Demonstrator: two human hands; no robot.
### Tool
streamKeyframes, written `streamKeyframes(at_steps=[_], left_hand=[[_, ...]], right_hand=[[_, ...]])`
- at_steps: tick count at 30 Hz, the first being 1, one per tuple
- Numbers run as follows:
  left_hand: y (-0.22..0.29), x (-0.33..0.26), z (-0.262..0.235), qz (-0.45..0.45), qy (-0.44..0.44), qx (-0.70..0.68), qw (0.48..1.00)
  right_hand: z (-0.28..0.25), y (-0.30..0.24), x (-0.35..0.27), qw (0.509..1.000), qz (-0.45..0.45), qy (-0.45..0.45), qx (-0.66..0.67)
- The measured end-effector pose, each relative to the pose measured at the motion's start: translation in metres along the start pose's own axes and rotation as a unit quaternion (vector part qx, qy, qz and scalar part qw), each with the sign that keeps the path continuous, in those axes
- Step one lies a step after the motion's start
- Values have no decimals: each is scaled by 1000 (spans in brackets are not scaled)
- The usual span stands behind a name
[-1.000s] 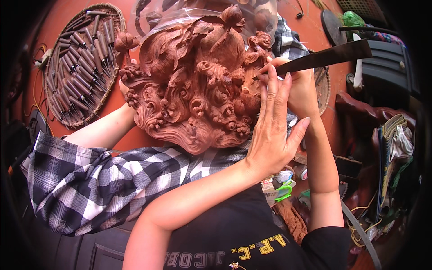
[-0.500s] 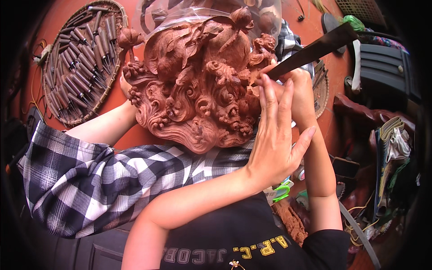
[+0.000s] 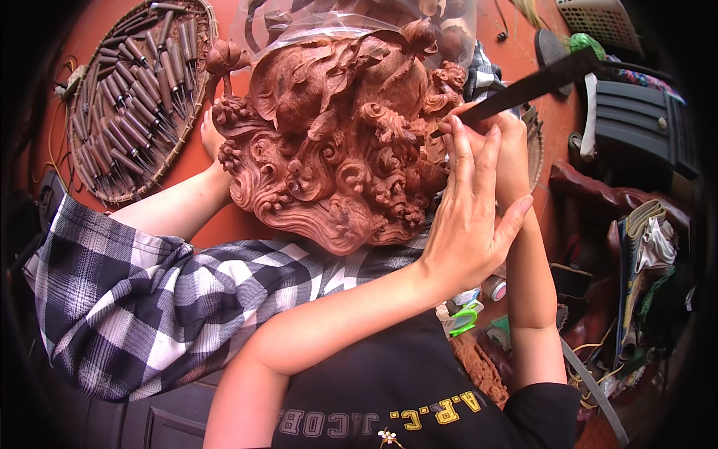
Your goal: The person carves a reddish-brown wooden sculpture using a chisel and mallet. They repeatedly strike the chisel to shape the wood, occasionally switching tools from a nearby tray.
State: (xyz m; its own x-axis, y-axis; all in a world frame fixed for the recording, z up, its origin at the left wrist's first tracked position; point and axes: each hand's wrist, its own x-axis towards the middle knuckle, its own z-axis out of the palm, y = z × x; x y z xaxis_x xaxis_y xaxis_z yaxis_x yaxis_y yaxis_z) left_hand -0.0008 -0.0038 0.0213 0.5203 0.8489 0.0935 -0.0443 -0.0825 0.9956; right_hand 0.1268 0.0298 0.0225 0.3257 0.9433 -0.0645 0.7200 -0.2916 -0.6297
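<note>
A reddish-brown wood carving (image 3: 336, 150) with curls, leaves and small figures stands in front of me. My right hand (image 3: 505, 142) is closed around a carving chisel (image 3: 531, 90) with a long, flat, dark handle pointing up to the right. Its thin tip meets, or nearly meets, the carving's right side. My left hand (image 3: 467, 209) crosses in front of the right wrist, fingers stretched out and thumb apart. Its fingertips rest by the chisel's lower end and the right fingers, which they partly hide.
At the left lies a round woven basket (image 3: 198, 127) with several brown-handled carving tools (image 3: 131, 112). Clear plastic (image 3: 456, 22) covers the carving's far part. My bent leg in checked cloth (image 3: 187, 299) lies before it. On the right are a black ribbed case (image 3: 636, 112) and assorted clutter.
The view has shifted slightly, so the carving and basket appear a little farther right. Both hands and the chisel have moved slightly right in the picture, with the same hold.
</note>
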Motion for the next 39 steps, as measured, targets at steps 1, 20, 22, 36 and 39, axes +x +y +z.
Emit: streamKeyframes(at_steps=[1, 20, 22, 36, 39], left_hand=[[2, -4, -1, -1, 8, -12, 1000], [4, -15, -4, 11, -9, -3, 1000], [1, -8, -2, 13, -17, -5, 1000], [2, -13, -4, 17, -13, -35, 999], [-5, -5, -6, 35, -19, -9, 999]], right_hand=[[-1, -5, -2, 999, -12, 5, 36], [-4, 14, -9, 994, -83, -30, 66], [-3, 17, -8, 991, -36, -20, 127], [-6, 15, -5, 991, -119, -24, 48], [-11, 8, 1, 995, -72, -44, 58]])
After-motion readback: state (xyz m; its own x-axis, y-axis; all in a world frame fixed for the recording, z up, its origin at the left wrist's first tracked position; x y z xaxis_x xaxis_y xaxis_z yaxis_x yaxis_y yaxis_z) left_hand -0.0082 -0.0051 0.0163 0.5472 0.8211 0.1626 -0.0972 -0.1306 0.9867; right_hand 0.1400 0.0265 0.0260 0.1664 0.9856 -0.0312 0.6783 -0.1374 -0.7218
